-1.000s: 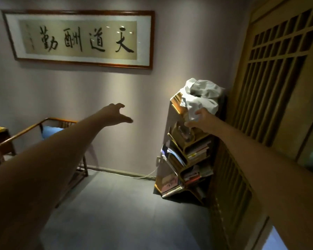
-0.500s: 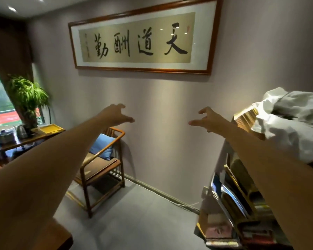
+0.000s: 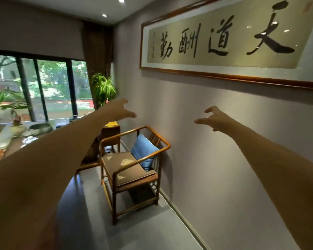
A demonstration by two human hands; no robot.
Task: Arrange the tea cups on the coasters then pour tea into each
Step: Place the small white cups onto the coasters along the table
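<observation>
A: View has swung left off the bookshelf; right hand (image 3: 215, 118) has let go of the white cloth, fingers spread, empty.

B: Left hand (image 3: 122, 110)?

A: Open too, holding nothing. Tea table (image 3: 0, 134) now shows far left, a white cup (image 3: 29, 139) on it, well apart from both hands. Arranging hasn't started, I'd judge.

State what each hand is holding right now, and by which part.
Nothing is held. The left hand and the right hand are both stretched out in the air with fingers spread, empty, near the wall above the chair.
</observation>
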